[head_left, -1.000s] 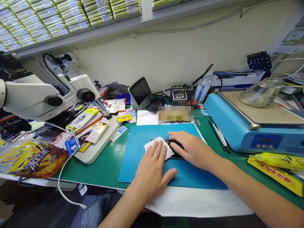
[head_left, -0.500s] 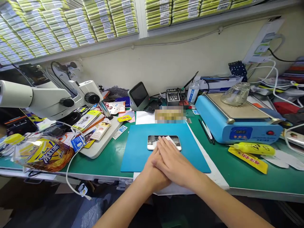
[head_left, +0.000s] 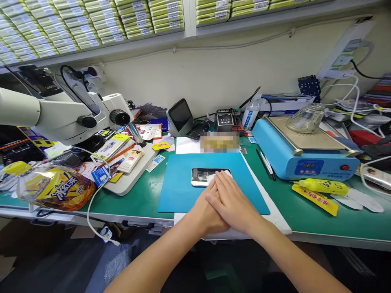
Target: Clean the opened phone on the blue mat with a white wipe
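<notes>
Smartphone point(head_left: 200, 176) is lying on the blue mat point(head_left: 177, 195); your right hand point(head_left: 231, 196) is lying flat, unclenched, across your left hand point(head_left: 209, 213) over white tissue point(head_left: 210, 178), hiding whether the left is gripping.

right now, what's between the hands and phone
A white wipe, mostly covered by the left hand and right hand, lies on the phone in the head view.

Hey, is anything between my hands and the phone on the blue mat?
Yes, a thin white sheet lies on the phone, under your stacked hands. Your right hand rests over your left hand, so the left is in between too. I see nothing else in the way.
</notes>
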The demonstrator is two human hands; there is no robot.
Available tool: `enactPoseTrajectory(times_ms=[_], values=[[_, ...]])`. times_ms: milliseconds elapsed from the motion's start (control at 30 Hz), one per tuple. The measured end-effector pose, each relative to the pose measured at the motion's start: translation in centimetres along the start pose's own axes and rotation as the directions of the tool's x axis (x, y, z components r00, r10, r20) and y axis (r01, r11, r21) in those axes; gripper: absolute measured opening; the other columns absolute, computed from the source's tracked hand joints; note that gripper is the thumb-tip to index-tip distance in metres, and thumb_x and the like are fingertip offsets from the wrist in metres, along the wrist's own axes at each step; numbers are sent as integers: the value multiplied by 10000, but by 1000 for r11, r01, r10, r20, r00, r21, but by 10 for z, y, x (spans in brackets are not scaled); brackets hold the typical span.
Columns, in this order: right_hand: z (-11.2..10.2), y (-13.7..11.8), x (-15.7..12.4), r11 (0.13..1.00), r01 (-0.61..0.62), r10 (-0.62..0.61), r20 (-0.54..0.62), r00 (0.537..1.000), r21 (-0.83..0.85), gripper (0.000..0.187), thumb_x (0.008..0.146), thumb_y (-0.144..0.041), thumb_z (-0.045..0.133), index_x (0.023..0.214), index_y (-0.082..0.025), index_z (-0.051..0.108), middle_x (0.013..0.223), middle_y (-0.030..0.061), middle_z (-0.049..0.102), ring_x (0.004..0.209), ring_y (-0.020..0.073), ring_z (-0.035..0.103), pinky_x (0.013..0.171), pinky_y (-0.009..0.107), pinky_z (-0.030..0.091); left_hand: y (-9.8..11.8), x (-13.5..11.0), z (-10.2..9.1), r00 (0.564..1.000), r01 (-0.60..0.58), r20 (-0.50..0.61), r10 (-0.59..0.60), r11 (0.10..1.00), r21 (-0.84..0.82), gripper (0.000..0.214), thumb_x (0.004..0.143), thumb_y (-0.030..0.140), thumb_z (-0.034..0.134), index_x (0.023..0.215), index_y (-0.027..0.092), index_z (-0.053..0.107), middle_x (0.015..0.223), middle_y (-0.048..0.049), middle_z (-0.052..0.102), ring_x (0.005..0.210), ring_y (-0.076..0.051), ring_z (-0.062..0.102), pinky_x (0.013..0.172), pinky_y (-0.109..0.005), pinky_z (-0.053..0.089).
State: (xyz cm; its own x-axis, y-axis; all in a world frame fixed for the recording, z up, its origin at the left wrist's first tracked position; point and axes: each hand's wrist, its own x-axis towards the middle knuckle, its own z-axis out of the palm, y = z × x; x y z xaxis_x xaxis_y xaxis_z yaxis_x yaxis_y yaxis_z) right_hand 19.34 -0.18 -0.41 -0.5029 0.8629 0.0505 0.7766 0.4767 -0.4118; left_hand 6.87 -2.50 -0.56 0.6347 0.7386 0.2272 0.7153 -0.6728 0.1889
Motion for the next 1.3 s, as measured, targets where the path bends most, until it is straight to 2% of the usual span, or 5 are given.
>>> enactPoseTrajectory(times_ms=[233,467,733,1033,1300], values=[[2,-26,48,991,131,-133,64,989,33,850,970,-659,271,1535,-32,371,1616,197,305,1526,324,197,1245,524,190,-36,-11,-9,989,145,34,-147,988,54,590,987,311,394,1549,149,317,1587,-126,383,1513,-316,242,1241,-562,145],[-7,19,16,1000,9,-9,-45,999,-11,806,979,-648,252,1563,-98,338,1628,162,297,1524,324,202,1227,564,227,-5,27,-1,999,34,-10,-34,999,-6,634,964,351,427,1527,71,345,1607,-133,348,1518,-379,181,1243,-516,160],[10,-38,42,992,124,-125,70,990,28,828,982,-599,286,1548,3,318,1638,196,239,1539,323,141,1254,508,156,-36,-26,-13,988,149,34,-148,989,-6,657,960,346,465,1572,177,297,1572,-80,415,1515,-366,219,1248,-554,180],[-20,19,23,998,-54,53,94,994,9,887,968,-682,176,1587,-48,232,1671,136,154,1549,291,83,1254,505,152,-14,36,10,997,-15,-69,21,997,82,610,960,338,455,1513,95,371,1580,-162,386,1505,-348,240,1227,-572,172],[10,-26,33,996,88,-89,86,992,20,884,971,-670,205,1583,-33,233,1664,160,154,1549,295,80,1256,502,128,-31,-21,1,996,64,-70,-60,996,60,687,976,361,451,1584,139,222,1591,-143,369,1499,-394,249,1210,-577,233]])
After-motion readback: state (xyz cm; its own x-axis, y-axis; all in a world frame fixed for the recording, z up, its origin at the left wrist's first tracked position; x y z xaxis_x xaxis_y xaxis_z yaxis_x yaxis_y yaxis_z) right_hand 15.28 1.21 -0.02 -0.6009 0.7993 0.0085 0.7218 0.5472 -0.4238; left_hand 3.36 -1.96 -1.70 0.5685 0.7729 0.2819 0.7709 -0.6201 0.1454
